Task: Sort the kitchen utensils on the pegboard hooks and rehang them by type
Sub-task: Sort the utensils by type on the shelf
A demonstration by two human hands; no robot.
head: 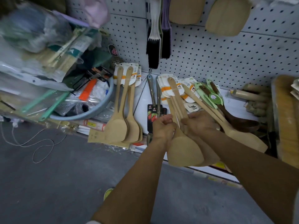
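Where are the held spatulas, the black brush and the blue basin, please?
Held spatulas [184, 149], head view, on the front blade.
Black brush [153, 50], head view, on the bristles.
Blue basin [98, 109], head view, on the rim.

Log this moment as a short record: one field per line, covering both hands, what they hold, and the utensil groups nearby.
left hand: left hand grips the handles of the held wooden spatulas
right hand: right hand grips the same bunch from the other side
left group: hanging wooden spatulas with paper tags, apart from the hands
centre: metal tongs beside the held bunch
right group: dark wooden spoons with green tags
above: black brushes on the pegboard
far left: blue basin of mixed goods
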